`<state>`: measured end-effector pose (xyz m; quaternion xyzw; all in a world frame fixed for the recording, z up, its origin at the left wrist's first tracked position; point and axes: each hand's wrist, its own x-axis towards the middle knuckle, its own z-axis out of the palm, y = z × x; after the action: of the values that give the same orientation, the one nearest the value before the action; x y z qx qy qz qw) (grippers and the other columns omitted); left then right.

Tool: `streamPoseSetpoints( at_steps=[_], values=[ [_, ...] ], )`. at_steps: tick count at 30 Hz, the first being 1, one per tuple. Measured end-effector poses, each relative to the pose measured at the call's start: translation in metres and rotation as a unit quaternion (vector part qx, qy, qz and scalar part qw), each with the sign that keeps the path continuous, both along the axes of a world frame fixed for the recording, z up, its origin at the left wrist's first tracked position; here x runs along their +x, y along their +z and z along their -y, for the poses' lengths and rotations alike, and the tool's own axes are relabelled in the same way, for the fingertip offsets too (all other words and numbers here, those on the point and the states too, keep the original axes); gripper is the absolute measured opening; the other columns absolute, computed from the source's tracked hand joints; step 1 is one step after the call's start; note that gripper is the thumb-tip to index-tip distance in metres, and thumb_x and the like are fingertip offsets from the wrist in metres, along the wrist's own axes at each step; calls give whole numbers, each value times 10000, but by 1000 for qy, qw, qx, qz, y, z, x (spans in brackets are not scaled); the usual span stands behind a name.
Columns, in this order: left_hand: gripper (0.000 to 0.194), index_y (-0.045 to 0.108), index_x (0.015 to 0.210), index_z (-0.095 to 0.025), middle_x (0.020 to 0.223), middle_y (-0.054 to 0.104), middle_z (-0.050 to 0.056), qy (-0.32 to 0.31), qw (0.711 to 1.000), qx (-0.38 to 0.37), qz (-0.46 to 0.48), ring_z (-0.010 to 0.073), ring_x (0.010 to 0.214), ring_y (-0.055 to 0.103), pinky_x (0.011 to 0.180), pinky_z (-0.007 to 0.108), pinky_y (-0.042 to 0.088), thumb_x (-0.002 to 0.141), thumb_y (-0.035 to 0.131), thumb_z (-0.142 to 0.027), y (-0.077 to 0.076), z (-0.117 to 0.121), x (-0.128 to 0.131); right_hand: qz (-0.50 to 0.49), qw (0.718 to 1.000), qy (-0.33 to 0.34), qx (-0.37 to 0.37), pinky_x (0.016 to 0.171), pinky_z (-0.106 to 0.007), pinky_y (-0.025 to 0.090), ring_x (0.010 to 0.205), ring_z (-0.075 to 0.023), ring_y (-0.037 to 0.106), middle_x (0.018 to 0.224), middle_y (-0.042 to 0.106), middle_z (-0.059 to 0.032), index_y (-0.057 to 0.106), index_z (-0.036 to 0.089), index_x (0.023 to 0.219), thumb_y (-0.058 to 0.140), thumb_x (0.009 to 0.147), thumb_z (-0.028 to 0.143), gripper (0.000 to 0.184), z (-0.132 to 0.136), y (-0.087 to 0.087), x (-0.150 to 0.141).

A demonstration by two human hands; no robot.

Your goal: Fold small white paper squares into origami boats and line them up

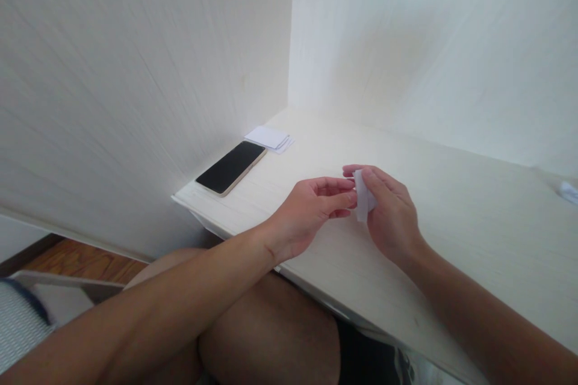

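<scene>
A small folded piece of white paper (362, 198) is held up between my two hands, a little above the white desktop. My right hand (394, 210) grips it from the right, thumb pressed on the near face and fingers behind. From the left, my left hand (318, 201) pinches at the paper's left edge with thumb and fingertips. Part of the paper is hidden by the right thumb and palm.
A smartphone (232, 167) with a dark screen lies at the desk's left end. Beside it are folded white papers (268, 136). White walls (433, 42) rise at the left and back. A small white object (568, 192) lies at the right edge.
</scene>
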<state>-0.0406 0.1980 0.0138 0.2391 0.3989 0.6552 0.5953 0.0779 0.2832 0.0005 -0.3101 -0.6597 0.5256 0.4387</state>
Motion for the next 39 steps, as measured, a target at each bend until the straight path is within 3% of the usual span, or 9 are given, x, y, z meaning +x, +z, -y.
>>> streamPoseSetpoints(
  at_steps=[6,10,13,17,25,28,32,35,39],
  values=[
    [136,764,898,-103,917,738,66,-9,1000,11,-7,148,869,653,881,329,466,776,795,-52,1,0,-2,59,998,-29,24,576,-308,425,658,-183,586,783,682,-18,759,217,992,586,942,470,311,0,2,2],
    [128,752,872,-106,885,725,59,-4,1000,5,-10,145,851,645,885,337,476,769,815,-62,1,-1,-3,112,987,-37,112,719,-356,494,805,-223,661,860,741,-48,764,212,966,555,957,452,318,1,6,1],
    [159,741,879,-97,860,716,61,-1,999,-13,-29,140,834,632,878,334,478,756,834,-58,0,-2,-2,145,977,-53,150,708,-353,495,775,-221,665,826,748,-47,747,215,869,556,937,404,276,2,8,0],
    [170,704,859,-99,791,687,38,4,999,-37,-26,124,746,611,819,330,464,764,839,-60,0,-5,3,177,969,-68,157,597,-332,447,631,-208,614,686,696,-21,716,228,819,557,925,387,248,2,8,1],
    [179,665,794,-103,739,643,6,33,999,-40,-16,105,679,569,733,305,427,764,836,-61,1,-10,10,201,960,-55,186,601,-327,432,650,-205,607,684,683,-22,654,235,759,523,935,352,249,4,13,2],
    [143,666,794,-108,723,643,-1,31,997,-23,-73,102,669,566,714,296,421,799,782,-26,5,-11,5,204,961,-40,183,566,-314,387,599,-179,546,616,620,2,574,241,654,540,931,333,294,2,14,3],
    [136,659,769,-124,702,660,5,36,981,15,-190,111,663,584,733,306,451,843,725,-30,7,-15,-11,154,982,21,106,532,-291,409,555,-152,519,594,562,26,585,229,665,619,910,365,282,-8,11,5],
    [139,663,764,-134,694,666,12,61,955,43,-289,123,657,595,727,310,468,819,727,-24,1,-19,-22,148,984,73,69,527,-285,434,563,-145,532,633,602,12,649,214,700,681,891,402,271,-17,7,7],
    [98,687,801,-142,765,708,43,105,923,70,-365,144,721,639,764,314,489,804,748,-66,-10,-24,-22,125,990,61,34,504,-278,398,571,-140,516,657,629,-1,687,213,684,736,838,401,248,-23,3,7]
  ],
)
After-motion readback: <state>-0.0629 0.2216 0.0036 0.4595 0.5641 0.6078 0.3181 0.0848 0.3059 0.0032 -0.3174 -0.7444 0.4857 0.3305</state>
